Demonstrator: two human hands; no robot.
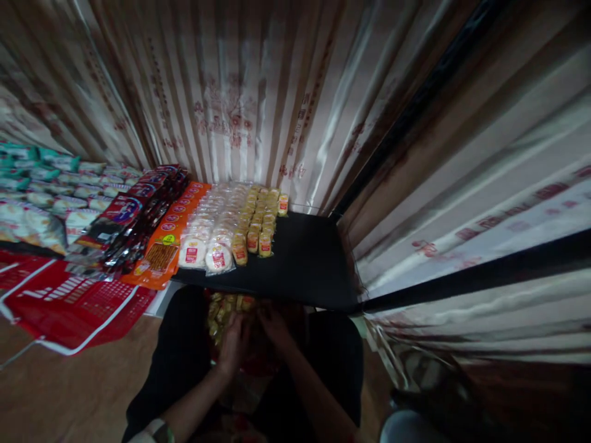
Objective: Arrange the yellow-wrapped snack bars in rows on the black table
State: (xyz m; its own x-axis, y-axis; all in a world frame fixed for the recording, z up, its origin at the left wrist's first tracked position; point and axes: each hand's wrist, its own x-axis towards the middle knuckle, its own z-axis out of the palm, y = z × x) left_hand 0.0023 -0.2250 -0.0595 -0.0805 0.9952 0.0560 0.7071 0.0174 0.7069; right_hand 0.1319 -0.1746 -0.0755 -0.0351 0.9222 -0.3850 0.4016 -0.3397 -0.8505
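Note:
My left hand (pixel 232 343) and my right hand (pixel 273 326) are close together low in the head view, below the front edge of a black shelf (pixel 305 264). Both reach into a bag of small yellow packets (pixel 225 307) held against my lap. The fingers of both hands are curled among the packets, and the dim light hides exactly what they grip. On the shelf stand rows of the same yellow packets (pixel 258 221), beside rows of round white cakes in clear wrap (pixel 210 240).
Orange snack packs (pixel 168 240), dark red-black packs (pixel 133 215) and pale green-white bags (pixel 55 191) fill the shelf to the left. A red plastic bag (pixel 69 301) lies on the wooden floor. Glossy striped curtains hang behind and to the right. The shelf's right half is bare black surface.

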